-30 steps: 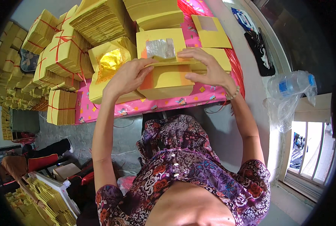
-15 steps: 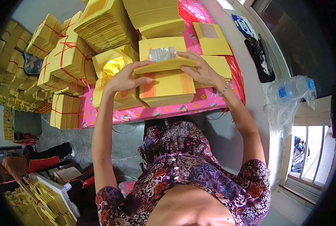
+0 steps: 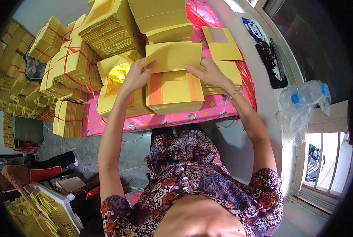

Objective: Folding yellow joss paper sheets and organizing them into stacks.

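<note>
Between my two hands is a yellow paper sheet (image 3: 174, 57), its broad face showing and its left side curved. My left hand (image 3: 139, 77) pinches the left edge, thumb on top. My right hand (image 3: 211, 74) grips the right edge, thumb pressed on the near corner. Beneath the sheet sits a thick stack of yellow papers (image 3: 175, 94) with orange bands along its sides. The fingertips behind the sheet are hidden. To the left of the stack, crumpled gold foil (image 3: 119, 76) lies on another yellow pile (image 3: 125, 103).
Tall yellow paper stacks (image 3: 109, 31) rise behind, with red-tied bundles (image 3: 73, 61) at the left. A pink patterned cloth (image 3: 152, 120) covers the table. Red strings (image 3: 249, 85) hang at its right edge. A plastic bottle (image 3: 307, 95) lies on the ledge. Another person (image 3: 16, 175) is at lower left.
The yellow sheet has turned from nearly edge-on to showing its broad face, covering the silver patch behind it. Both hands have shifted slightly with it, the left one closing more around its edge.
</note>
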`<action>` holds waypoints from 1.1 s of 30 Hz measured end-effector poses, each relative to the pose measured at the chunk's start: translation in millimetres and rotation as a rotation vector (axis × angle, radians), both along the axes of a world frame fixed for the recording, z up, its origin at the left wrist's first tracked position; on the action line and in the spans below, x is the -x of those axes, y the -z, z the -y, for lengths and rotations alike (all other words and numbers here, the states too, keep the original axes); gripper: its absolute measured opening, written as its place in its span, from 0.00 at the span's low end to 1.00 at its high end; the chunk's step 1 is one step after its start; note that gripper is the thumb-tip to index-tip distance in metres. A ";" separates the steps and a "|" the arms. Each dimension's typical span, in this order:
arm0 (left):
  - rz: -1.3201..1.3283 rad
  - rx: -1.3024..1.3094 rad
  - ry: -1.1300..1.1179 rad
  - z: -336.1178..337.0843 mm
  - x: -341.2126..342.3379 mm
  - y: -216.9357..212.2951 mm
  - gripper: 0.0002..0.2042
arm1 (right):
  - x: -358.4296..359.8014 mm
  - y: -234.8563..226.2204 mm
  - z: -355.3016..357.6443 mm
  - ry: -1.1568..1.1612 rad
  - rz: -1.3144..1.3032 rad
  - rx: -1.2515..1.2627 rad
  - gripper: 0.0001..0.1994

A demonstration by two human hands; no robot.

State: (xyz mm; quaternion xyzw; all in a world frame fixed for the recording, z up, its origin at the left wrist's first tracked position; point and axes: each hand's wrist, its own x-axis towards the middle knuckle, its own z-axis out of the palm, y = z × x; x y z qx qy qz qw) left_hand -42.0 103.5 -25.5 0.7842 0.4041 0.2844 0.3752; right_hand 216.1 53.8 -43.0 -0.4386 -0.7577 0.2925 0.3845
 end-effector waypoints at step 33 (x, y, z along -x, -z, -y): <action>0.460 0.041 -0.343 40.4 -36.2 -3.4 0.24 | 42.9 -15.8 6.1 0.193 -0.652 0.060 0.19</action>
